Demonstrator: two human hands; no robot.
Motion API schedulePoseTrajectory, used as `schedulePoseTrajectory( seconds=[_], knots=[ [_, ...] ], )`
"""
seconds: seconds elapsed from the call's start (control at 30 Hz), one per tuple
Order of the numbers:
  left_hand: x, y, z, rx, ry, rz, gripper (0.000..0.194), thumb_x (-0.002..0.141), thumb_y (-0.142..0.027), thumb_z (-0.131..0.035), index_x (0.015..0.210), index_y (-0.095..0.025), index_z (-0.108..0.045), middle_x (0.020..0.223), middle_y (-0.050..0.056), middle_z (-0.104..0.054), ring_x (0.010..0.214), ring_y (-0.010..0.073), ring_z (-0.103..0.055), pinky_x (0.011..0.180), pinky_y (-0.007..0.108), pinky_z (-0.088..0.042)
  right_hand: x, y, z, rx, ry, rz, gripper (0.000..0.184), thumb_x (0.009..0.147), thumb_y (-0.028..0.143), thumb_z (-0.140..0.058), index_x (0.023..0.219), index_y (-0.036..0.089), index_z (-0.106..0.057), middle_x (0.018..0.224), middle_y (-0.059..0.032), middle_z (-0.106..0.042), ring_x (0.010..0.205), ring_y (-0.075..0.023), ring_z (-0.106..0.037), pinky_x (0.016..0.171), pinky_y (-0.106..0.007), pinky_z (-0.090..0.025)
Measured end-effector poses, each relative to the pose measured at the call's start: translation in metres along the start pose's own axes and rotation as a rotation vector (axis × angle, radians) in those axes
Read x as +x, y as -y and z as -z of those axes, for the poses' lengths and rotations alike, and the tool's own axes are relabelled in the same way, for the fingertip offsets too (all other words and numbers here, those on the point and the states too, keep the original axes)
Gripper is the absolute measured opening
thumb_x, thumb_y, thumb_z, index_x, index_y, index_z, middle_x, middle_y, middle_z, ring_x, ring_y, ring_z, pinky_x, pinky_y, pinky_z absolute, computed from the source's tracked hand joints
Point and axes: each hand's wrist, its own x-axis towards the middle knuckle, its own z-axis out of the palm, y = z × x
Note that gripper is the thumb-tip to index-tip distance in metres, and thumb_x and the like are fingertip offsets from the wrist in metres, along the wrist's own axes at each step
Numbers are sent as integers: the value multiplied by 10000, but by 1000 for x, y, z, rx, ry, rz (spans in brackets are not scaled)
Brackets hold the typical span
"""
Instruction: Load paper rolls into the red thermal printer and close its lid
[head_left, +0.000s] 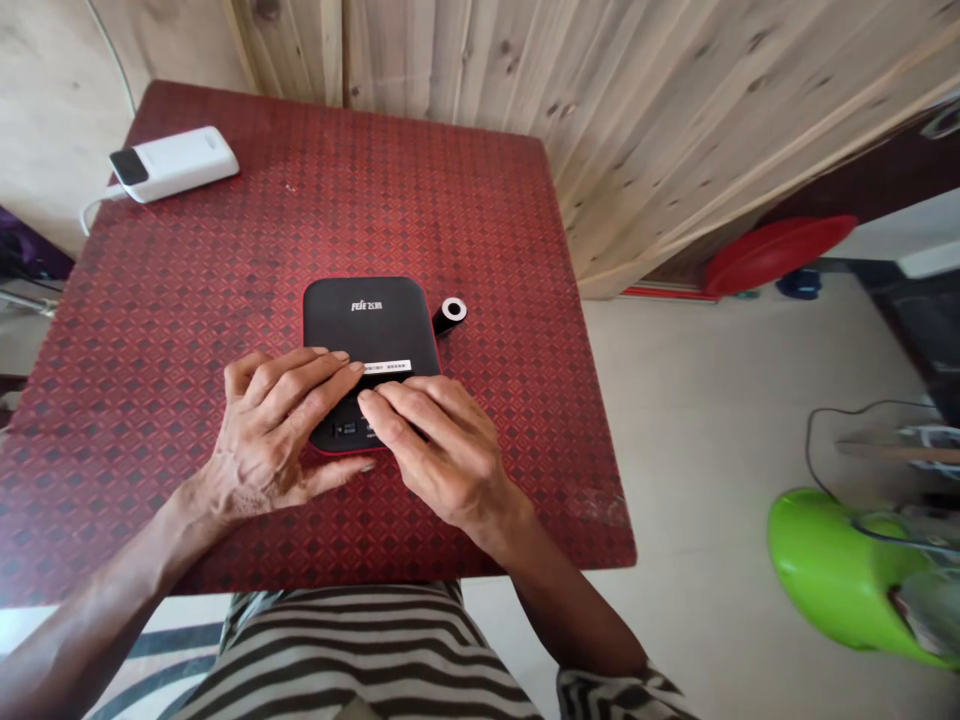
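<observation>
A flat black device [366, 335] with rounded corners and a red edge lies on the patterned red table [495, 440]. A light logo and a white barcode sticker [397, 367] are on its upward face, and a small switch-like part [345, 429] shows near its front edge. My left hand [277, 425] rests across its left side, fingers stretched out and the thumb apart at the near edge. Curled over the lower right part is my right hand [442, 440], fingers bent together with their tips just below the sticker. Whatever is under those fingertips is hidden.
Just right of the device is a small black cylinder [450, 315] with a white ring end. A white power bank [180, 163] with a cable lies at the far left. Wooden panelling [480, 60] borders the table's back; a green plastic object [832, 570] is on the floor at right.
</observation>
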Motion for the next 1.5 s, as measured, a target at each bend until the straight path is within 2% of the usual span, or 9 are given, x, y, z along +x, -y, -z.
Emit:
schedulePoseTrajectory(
  seconds=[0.17,0.33,0.5,0.6,0.67,0.8,0.93,1.2,1.5],
  knots=[
    [0,1,-4,-6,-25,-11,765,900,-589,-743,1521,-211,-509,1300,133,-723,1190,320,-684,1007,479,-476,-3,-12,10,121,-163,-164,371,997,129,-644,1355,225,-663,1164,-87,-803,1053,-235,-737,936,-424,-603],
    [2,2,-3,7,-17,-6,744,891,-586,-744,1520,-276,-493,1267,93,-741,1143,301,-705,971,467,-488,-5,-24,6,159,-87,-217,337,1033,178,-582,1354,215,-676,1219,-95,-802,1138,-257,-716,997,-464,-576],
    [6,2,-2,-14,-24,-21,733,890,-575,-753,1503,-264,-497,1282,100,-730,1161,313,-696,986,492,-486,-6,-25,3,191,-103,-242,297,1055,238,-538,1302,226,-703,1196,-91,-803,1134,-255,-707,1000,-473,-572],
    [1,2,4,-40,-22,-27,742,901,-563,-750,1523,-263,-480,1323,106,-706,1171,310,-693,1011,509,-498,-18,-29,1,261,-214,-433,275,1076,325,-505,1221,240,-722,1134,-83,-794,1059,-241,-719,923,-435,-580],
    [-8,2,9,-47,-60,-5,766,889,-537,-773,1537,-257,-475,1362,114,-676,1188,316,-683,1026,524,-517,-33,-34,-4,313,-256,-622,308,1095,395,-465,1100,233,-726,1004,-64,-776,904,-210,-716,825,-379,-565],
    [-32,5,12,5,-160,84,771,857,-543,-811,1512,-266,-513,1304,104,-665,1152,306,-678,975,514,-574,-60,-43,-20,380,-58,-851,451,1090,509,-431,775,233,-597,693,3,-615,641,-162,-585,662,-308,-467],
    [-44,4,2,-9,-182,115,742,865,-603,-787,1477,-272,-530,1254,109,-673,1099,286,-696,922,488,-593,-63,-46,-31,313,62,-828,411,1051,446,-497,698,239,-523,644,23,-523,622,-156,-511,617,-300,-387],
    [-48,6,-11,-12,-143,118,486,896,-587,-751,1285,-325,-623,1260,98,-671,1168,281,-677,959,484,-591,-59,-49,-33,275,5,-699,348,1033,272,-531,687,233,-524,622,40,-500,566,-133,-423,600,-297,-336],
    [-43,6,-12,-73,-174,112,512,934,-510,-747,1339,-229,-610,1259,115,-664,1158,251,-669,944,440,-603,-59,-49,-34,285,-9,-688,346,1046,257,-550,702,229,-540,641,36,-547,570,-129,-436,589,-295,-318]
  ],
)
